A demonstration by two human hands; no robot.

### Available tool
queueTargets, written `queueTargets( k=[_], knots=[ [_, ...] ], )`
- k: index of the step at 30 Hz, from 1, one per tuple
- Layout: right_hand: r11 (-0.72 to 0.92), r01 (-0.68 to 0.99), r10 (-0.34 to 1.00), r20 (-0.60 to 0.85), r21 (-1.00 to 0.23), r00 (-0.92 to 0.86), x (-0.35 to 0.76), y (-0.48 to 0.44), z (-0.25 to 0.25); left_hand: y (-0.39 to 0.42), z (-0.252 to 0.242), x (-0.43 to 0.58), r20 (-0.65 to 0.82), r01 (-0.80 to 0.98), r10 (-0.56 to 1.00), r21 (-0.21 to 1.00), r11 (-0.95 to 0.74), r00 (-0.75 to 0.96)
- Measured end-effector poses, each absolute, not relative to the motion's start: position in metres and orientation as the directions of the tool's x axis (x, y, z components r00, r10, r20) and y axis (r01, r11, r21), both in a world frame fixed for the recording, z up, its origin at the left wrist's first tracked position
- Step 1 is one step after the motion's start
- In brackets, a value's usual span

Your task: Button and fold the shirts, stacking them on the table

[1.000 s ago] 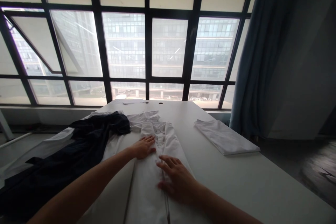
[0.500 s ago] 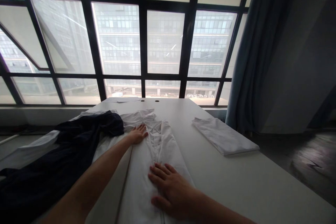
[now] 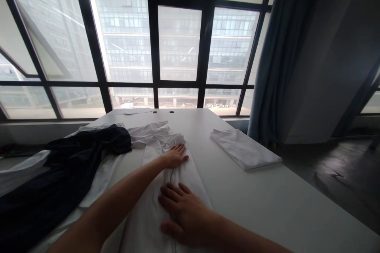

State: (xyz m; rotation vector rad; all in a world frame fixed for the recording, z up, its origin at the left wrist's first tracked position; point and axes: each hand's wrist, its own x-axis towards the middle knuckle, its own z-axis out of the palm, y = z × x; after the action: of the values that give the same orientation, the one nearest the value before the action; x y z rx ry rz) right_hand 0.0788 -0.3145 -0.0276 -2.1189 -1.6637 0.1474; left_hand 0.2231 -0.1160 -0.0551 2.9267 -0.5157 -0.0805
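A long white garment point(image 3: 148, 201), which looks like a pair of trousers, lies lengthwise over the white table in front of me. Its far end is gathered and wrinkled, and a dark line runs down its middle. My left hand point(image 3: 175, 156) lies open on the garment near that wrinkled end, fingers stretched forward. Closer to me, my right hand point(image 3: 185, 213) rests on the same cloth with its fingers spread, holding nothing. My forearms cover part of the near cloth.
Dark navy clothing point(image 3: 77, 166) lies over more white cloth on the left. A folded white cloth point(image 3: 246, 150) sits on the table point(image 3: 252, 205) at the right. White sheets point(image 3: 130, 111) lie at the far edge, before the windows. A blue curtain point(image 3: 268, 87) hangs at the right.
My left hand has moved to the right across the garment, from its left part toward the right edge. My right hand stays flat on the cloth. The view has turned slightly right.
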Motion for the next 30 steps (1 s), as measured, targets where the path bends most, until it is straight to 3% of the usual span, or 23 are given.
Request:
queueTargets(
  k=[7, 14, 19, 25, 30],
  knots=[
    [-0.175, 0.908, 0.951, 0.173, -0.38, 0.255, 0.081, -0.316, -0.026, -0.103, -0.051, 0.285, -0.021, -0.222, -0.223, 0.048, -0.974, 0.975],
    [-0.182, 0.891, 0.946, 0.175, -0.415, 0.274, 0.077, -0.318, -0.022, -0.103, -0.05, 0.289, 0.156, -0.268, -0.259, 0.045, -0.962, 0.953],
    [-0.198, 0.884, 0.944, 0.16, -0.423, 0.288, 0.077, -0.317, -0.027, -0.089, -0.034, 0.245, 0.136, -0.309, -0.3, 0.043, -0.95, 0.944],
    [-0.261, 0.894, 0.938, 0.121, -0.364, 0.324, 0.087, -0.311, -0.033, -0.058, -0.047, 0.143, -0.019, -0.378, -0.383, 0.122, -0.918, 0.923],
    [-0.339, 0.88, 0.925, 0.054, -0.334, 0.377, 0.091, -0.307, -0.031, -0.052, -0.068, 0.103, 0.037, -0.353, -0.352, 0.176, -0.919, 0.935]
  ],
)
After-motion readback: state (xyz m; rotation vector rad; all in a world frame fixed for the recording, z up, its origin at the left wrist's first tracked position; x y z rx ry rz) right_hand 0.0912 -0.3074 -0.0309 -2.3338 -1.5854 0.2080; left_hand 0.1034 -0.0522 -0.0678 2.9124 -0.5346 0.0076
